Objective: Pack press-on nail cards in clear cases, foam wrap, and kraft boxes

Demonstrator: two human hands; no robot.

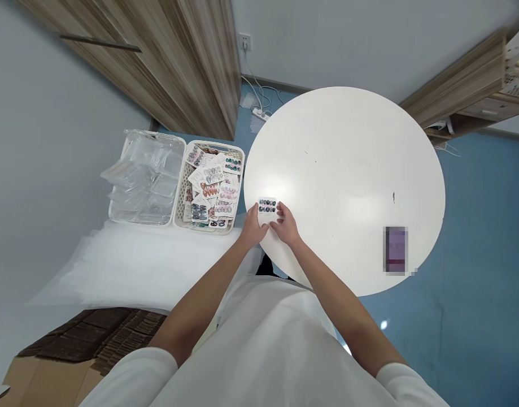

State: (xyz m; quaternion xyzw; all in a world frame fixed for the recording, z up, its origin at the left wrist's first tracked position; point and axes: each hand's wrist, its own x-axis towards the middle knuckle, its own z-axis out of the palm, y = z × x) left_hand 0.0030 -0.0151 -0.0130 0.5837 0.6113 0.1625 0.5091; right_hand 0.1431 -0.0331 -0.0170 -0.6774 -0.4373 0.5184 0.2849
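A small white card of press-on nails [267,213], with two rows of dark, glossy nails, is held over the near-left edge of the round white table [339,135]. My left hand [252,227] grips the card's left side, its thumb bent in along the lower edge. On the opposite side my right hand [286,226] has its fingers curled at the card's right edge and its thumb near the lower corner. The nails face up.
Left of the table, a white basket [242,195] holds many nail cards in various colours. Beside it another basket [181,175] holds clear plastic packaging. White sheeting [149,265] and folded cardboard [60,379] lie nearer. A blurred purple item [396,249] rests on the table's right.
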